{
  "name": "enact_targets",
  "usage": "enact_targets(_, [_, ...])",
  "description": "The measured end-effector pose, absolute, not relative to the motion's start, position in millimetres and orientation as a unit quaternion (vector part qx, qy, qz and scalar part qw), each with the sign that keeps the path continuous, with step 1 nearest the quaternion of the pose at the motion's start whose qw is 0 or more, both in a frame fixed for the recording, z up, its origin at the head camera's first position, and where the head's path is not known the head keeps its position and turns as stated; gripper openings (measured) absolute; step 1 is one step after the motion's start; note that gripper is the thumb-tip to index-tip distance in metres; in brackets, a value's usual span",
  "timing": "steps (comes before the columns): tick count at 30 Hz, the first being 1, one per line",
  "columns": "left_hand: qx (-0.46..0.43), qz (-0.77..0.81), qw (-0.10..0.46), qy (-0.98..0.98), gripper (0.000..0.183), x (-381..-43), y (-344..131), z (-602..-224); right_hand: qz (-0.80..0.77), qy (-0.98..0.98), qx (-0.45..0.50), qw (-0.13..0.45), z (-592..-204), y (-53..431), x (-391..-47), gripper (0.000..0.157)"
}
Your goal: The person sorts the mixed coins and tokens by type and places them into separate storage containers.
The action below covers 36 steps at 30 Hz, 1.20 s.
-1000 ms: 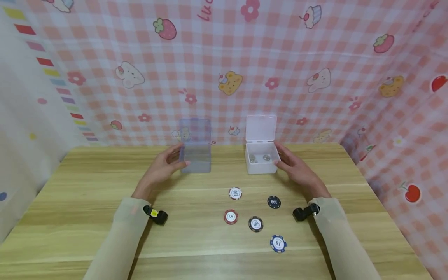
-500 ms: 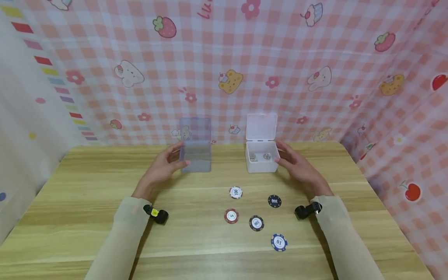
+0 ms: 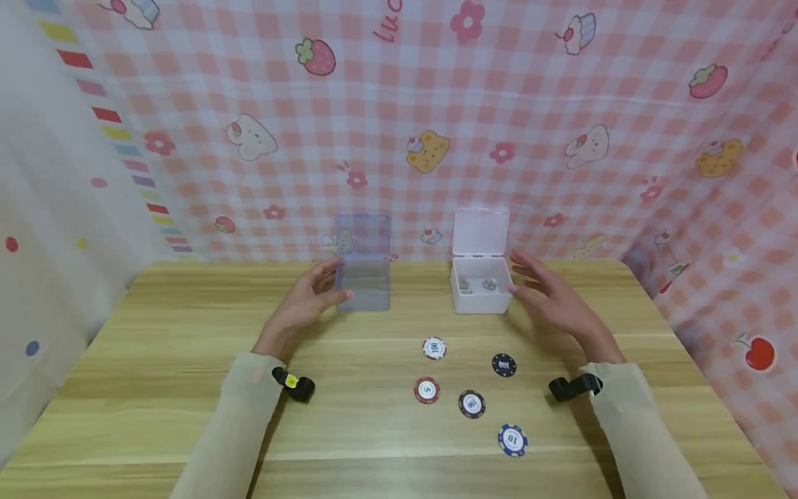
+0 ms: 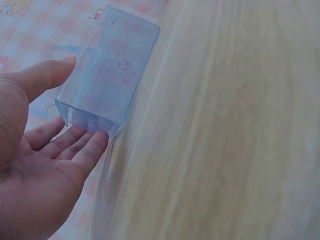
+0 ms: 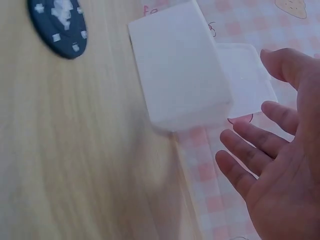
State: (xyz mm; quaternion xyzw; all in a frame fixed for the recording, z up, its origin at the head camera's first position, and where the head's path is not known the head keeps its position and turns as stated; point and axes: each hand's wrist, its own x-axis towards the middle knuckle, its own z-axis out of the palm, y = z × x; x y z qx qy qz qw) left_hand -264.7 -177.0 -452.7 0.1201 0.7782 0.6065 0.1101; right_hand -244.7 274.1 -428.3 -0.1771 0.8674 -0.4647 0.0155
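Observation:
At the table's back, a clear bluish plastic box (image 3: 364, 294) stands with its lid (image 3: 364, 234) raised. My left hand (image 3: 302, 298) rests at its left side. In the left wrist view, the fingers (image 4: 92, 150) lie loosely against the box's end and the thumb is near its rim. Farther right, a white box (image 3: 481, 303) stands with its lid (image 3: 481, 233) up and a few silvery round pieces (image 3: 490, 284) inside. Just right of it is my right hand (image 3: 555, 301), fingers spread. The right wrist view shows a gap between that hand and the white box (image 5: 182, 70).
Several poker chips lie flat before the boxes: a red-and-white 100 (image 3: 434, 348), a red 5 (image 3: 427, 390), a black 100 (image 3: 504, 364), another black 100 (image 3: 472, 403) and a blue 10 (image 3: 512, 440). A checked cloth (image 3: 374, 104) hangs behind the wooden table (image 3: 361, 450).
My right hand has drawn off the white box to the right, its fingers spreading. The left hand stays at the bluish box. The head view has shifted slightly.

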Motion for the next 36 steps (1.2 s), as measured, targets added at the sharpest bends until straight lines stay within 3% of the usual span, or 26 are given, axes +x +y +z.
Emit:
enact_targets(11, [0.118,0.603,0.096,0.783,0.085,-267,-179,-460,-0.418,0.894,-0.163,0.014,-428,286,-224,0.059])
enact_targets(21, [0.108,0.619,0.119,0.769,0.079,-257,-174,-439,-0.401,0.9,-0.17,0.017,-430,293,-204,0.051])
enact_targets(36, [0.109,0.637,0.121,0.753,0.08,-261,-175,-444,-0.393,0.904,-0.155,0.071,-444,290,-180,0.054])
